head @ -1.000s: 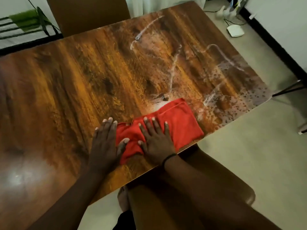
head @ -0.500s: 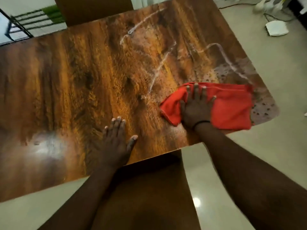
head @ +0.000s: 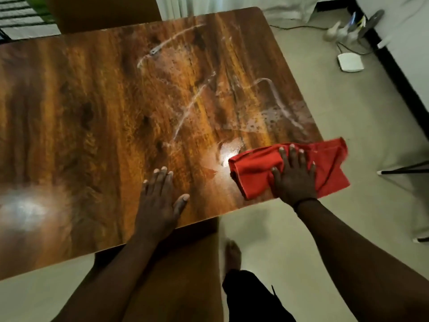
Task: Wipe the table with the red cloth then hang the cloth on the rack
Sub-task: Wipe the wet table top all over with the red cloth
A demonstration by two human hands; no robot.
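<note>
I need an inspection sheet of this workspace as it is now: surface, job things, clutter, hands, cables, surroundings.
Surface: glossy wood-grain table, with wet streaks and droplets on its right part.
Job things: crumpled red cloth at the near right corner, partly overhanging the edge; black wire rack at far left, cut off by the frame.
Clutter: nothing seen on the table.
Hands: left hand flat on bare wood, no grip; right hand pressed flat on the cloth.
Cables: black cable on the floor.
Surroundings: brown chair back behind the table; flat white device on the floor.
</note>
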